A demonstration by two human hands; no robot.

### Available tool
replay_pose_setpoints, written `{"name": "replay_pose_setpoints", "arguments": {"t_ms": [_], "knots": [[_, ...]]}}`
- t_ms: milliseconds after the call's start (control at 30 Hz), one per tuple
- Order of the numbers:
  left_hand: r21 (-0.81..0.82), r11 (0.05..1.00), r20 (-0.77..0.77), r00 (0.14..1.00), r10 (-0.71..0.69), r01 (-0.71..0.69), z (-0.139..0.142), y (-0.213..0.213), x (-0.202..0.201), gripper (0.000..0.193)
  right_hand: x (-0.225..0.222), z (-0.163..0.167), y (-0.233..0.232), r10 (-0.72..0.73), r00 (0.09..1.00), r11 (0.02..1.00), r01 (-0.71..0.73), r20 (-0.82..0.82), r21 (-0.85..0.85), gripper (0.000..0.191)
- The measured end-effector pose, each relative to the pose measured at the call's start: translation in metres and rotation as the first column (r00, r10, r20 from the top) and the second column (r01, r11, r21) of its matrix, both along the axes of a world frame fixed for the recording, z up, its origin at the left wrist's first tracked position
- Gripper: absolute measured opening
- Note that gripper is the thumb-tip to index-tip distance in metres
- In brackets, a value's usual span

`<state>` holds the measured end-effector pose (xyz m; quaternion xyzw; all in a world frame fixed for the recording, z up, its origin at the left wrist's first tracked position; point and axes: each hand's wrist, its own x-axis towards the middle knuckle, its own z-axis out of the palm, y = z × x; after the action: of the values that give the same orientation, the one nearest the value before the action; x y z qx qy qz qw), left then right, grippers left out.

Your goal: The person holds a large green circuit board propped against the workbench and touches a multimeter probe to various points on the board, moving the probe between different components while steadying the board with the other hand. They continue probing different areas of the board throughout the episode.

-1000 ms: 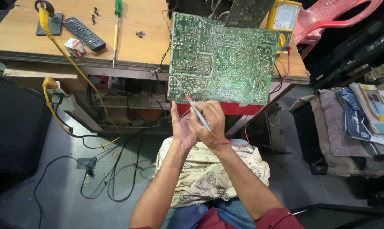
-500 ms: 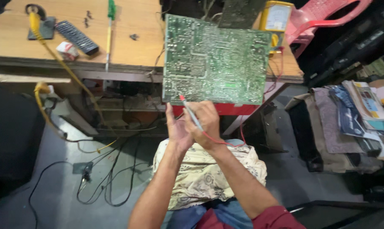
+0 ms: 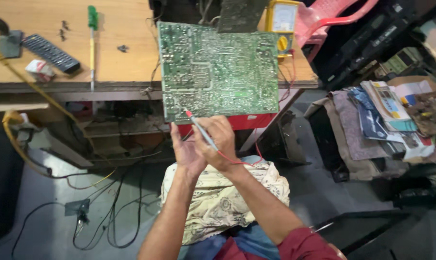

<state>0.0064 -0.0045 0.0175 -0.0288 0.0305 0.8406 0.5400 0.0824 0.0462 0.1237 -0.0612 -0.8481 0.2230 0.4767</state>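
Right hand (image 3: 221,142) grips red probe (image 3: 198,127), tip on circuit board (image 3: 218,72) just above.

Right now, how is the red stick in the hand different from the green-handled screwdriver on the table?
The red probe is held in the right hand, slanted, its tip touching the green circuit board. The screwdriver lies flat on the wooden table, with no hand on it. The red probe trails a red wire; the screwdriver has none. The screwdriver has a green handle and pale shaft. Both are long, thin tools.
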Motion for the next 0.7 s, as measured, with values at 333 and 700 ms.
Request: {"name": "replay_pose_setpoints", "arguments": {"t_ms": [333, 700], "knots": [[0.090, 0.995, -0.032, 0.999, -0.034, 0.037, -0.0082, 0.0034, 0.0023, 0.098, 0.0010, -0.0053, 0.0004, -0.012, 1.000, 1.000, 0.012, 0.003, -0.010, 0.023], [0.041, 0.999, -0.038, 0.999, -0.010, 0.012, -0.0071, 0.0034, 0.0035, 0.095, 0.0010, -0.0062, -0.0007, -0.002, 1.000, 1.000, 0.003, 0.029, -0.029, 0.024]]}}
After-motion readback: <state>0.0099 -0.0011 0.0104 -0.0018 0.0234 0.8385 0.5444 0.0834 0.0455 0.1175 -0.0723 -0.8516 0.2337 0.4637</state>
